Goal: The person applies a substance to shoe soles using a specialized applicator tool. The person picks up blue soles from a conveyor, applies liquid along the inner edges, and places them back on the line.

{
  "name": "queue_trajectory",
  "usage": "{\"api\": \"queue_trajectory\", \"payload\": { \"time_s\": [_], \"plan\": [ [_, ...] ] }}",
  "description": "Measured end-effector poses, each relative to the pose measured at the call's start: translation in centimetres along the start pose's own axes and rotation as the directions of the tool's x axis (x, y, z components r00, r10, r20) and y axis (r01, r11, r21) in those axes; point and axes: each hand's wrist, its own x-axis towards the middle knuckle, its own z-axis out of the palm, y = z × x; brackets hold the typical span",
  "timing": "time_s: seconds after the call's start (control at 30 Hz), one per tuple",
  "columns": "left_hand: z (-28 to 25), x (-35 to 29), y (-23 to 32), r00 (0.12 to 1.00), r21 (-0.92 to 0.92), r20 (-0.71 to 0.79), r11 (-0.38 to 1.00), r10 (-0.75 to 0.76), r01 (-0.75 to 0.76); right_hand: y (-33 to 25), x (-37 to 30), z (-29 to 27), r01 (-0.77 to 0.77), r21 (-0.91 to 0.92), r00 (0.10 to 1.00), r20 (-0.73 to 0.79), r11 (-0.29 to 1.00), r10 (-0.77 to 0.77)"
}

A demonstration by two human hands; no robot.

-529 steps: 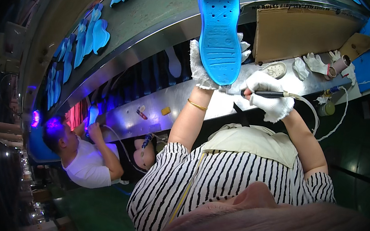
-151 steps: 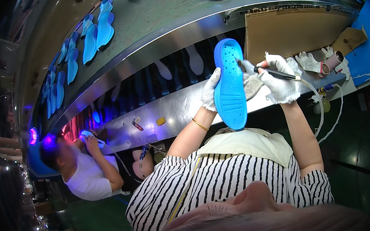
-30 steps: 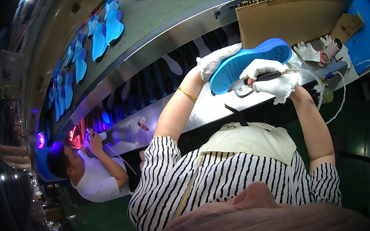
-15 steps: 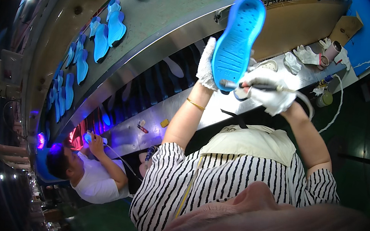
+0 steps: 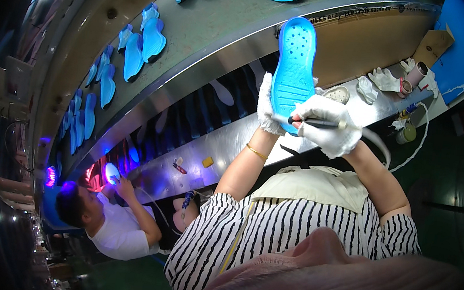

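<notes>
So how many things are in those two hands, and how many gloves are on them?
Blue sole: 1, in the left hand
Pen-like tool: 1, in the right hand
White gloves: 2, one on each hand
Total: 4

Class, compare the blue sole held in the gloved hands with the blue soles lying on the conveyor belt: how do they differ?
The held blue sole stands upright in the air, gripped by the left hand; the belt soles lie flat, untouched. The held one is single, with the right hand putting a pen-like tool to it; the belt soles mostly sit in pairs. All are the same bright blue.
</notes>
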Motion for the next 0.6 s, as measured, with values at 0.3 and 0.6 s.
{"api": "queue_trajectory", "payload": {
  "time_s": [0.3,0.6],
  "plan": [
    [0.1,-0.4,-0.6,0.991,-0.261,0.128,0.965,0.046,-0.011,1.6,2.1,-0.7,0.126,-0.339,0.959,-0.197,0.932,-0.202],
    [0.3,-0.8,-0.3,0.998,0.0,-0.025,0.998,-0.057,0.057,4.3,4.9,-4.0,0.039,0.184,0.895,-0.444,0.982,0.047]
  ]
}}
